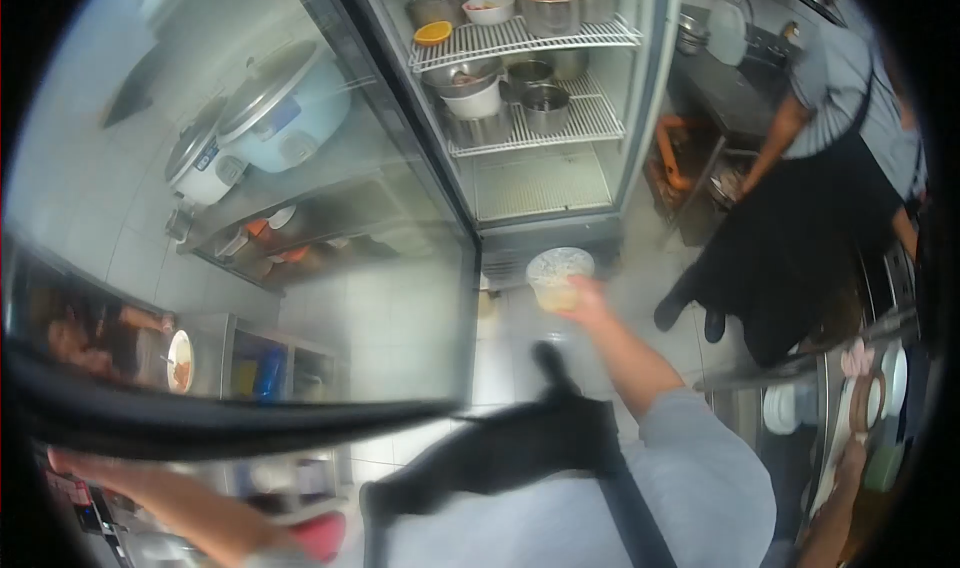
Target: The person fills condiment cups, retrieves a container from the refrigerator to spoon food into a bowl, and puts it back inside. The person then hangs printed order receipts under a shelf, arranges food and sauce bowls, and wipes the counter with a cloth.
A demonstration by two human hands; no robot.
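My right hand (583, 300) grips a round translucent tub (558, 278) with pale contents, held low in front of the fridge. The glass fridge door (400, 258) stands open on the left. At the far lower left, my left hand (72, 463) is beside the door's dark edge (230, 423); its fingers are blurred and partly out of sight. Inside the fridge, the upper wire shelf (520, 46) bears metal pots, a white bowl (488, 9) and an orange half (433, 34). Pots and a white tub are on the middle shelf (545, 133).
A co-worker in a dark apron (810, 228) stands at the right, reaching toward a metal counter (725, 103). Through or in the door glass, two rice cookers (290, 108) show. A white bowl (180, 361) is at the left. Another person's forearm (840, 498) shows lower right.
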